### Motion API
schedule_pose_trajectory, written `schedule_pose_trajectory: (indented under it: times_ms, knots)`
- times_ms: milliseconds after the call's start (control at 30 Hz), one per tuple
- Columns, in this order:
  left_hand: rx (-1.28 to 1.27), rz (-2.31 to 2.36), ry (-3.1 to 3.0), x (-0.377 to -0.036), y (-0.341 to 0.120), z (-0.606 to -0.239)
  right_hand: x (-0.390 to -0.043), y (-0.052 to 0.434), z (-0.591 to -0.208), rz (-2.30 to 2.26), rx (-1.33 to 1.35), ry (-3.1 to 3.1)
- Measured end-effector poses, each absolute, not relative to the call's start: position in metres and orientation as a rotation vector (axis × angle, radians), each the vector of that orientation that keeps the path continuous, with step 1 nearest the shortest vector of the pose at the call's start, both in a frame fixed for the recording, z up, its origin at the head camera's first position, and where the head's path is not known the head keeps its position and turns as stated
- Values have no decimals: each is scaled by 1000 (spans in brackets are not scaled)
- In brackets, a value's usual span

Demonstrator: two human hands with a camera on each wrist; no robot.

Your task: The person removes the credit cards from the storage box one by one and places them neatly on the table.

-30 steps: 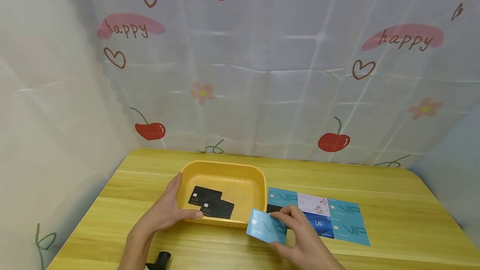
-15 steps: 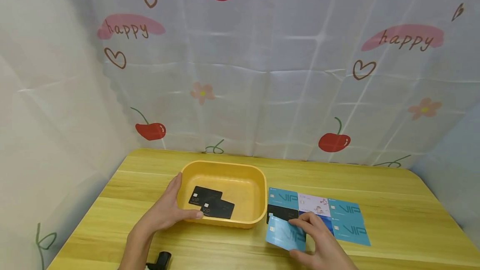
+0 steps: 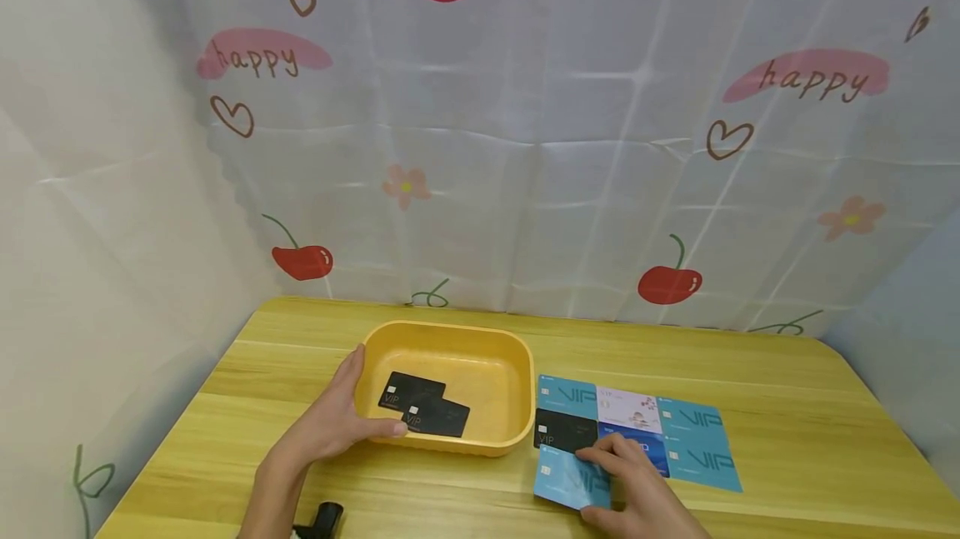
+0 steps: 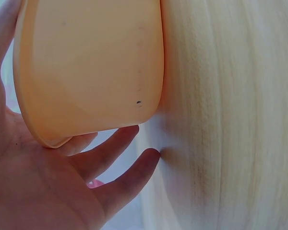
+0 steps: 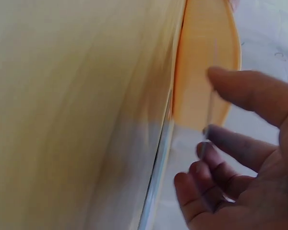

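Observation:
My left hand (image 3: 337,416) grips the left end of a yellow plastic basin (image 3: 491,368), thumb on the front rim and fingers along the side. Two black VIP cards (image 3: 444,418) overlap inside it. My right hand (image 3: 639,485) pinches a light blue VIP card (image 3: 564,476) between thumb and fingers, low over the table just in front of a black card (image 3: 558,430). Seen edge-on, the held card (image 5: 210,112) is a thin line in the right wrist view. From the left wrist, the basin's outer wall (image 4: 96,67) rises between thumb and fingers.
Cards lie edge to edge right of the basin: teal ones (image 3: 693,418), a pink flowered one (image 3: 628,408) and a dark blue one (image 3: 651,449) partly behind the right hand. A black object (image 3: 326,520) sits near the left forearm. A printed curtain (image 3: 525,214) hangs behind the wooden table (image 3: 247,406).
My right hand has carried the light blue card rightward from the basin's front corner, then lowered it in front of the black card, which now shows more fully. The left hand has stayed put.

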State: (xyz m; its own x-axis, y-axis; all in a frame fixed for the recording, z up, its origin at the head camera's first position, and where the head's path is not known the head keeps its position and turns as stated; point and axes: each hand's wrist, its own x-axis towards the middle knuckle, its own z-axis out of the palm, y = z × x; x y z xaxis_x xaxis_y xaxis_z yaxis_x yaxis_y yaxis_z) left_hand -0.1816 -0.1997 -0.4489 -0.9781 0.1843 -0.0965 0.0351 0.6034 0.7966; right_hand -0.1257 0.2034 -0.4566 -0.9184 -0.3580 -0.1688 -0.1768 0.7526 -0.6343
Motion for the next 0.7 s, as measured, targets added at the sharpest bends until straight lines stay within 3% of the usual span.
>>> schedule_pose_trajectory:
  times_ms: [700]
  knots:
    - [178, 1321, 2650, -181, -199, -449, -136, 192, -468, -737, -448, 2715]
